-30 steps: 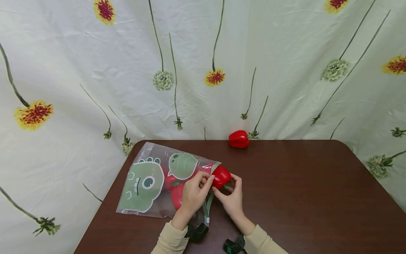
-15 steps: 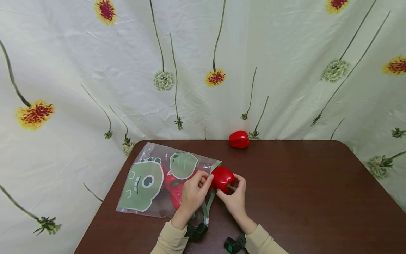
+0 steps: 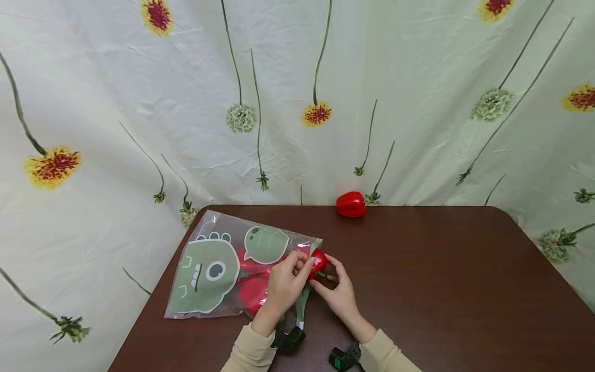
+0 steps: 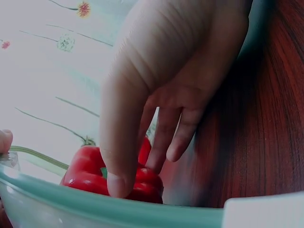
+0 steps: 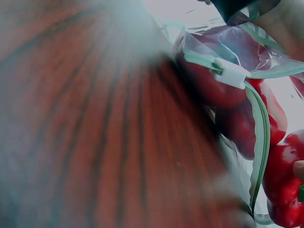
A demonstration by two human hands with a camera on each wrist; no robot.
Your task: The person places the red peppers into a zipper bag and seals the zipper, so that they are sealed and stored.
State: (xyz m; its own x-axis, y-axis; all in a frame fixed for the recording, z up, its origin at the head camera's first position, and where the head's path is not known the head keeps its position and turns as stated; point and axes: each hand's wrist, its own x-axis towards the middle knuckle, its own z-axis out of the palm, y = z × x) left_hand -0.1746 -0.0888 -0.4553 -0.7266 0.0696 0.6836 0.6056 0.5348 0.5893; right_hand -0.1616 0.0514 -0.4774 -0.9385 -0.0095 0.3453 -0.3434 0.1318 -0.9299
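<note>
A clear plastic zip bag (image 3: 204, 274) with green dinosaur prints lies on the left of the table, its mouth towards the right. Several red bell peppers (image 3: 254, 293) show through its plastic. My left hand (image 3: 289, 279) pinches the bag's upper edge at the open mouth. My right hand (image 3: 341, 292) grips another red bell pepper (image 3: 318, 262), which sits partly inside the mouth, green stem outward. In the left wrist view, the right thumb lies over this pepper (image 4: 80, 173). A white slider (image 5: 232, 73) sits on the green zip strip in the right wrist view.
One more red bell pepper (image 3: 350, 204) lies at the table's far edge, by the flowered curtain (image 3: 418, 103). The dark brown table (image 3: 441, 279) stretches away to the right. Each wrist wears a black camera strap.
My right hand drew the pepper slightly rightward, then moved it left, deeper into the bag's mouth. The bag and peppers inside shifted a little left. My left hand stayed at the bag's edge.
</note>
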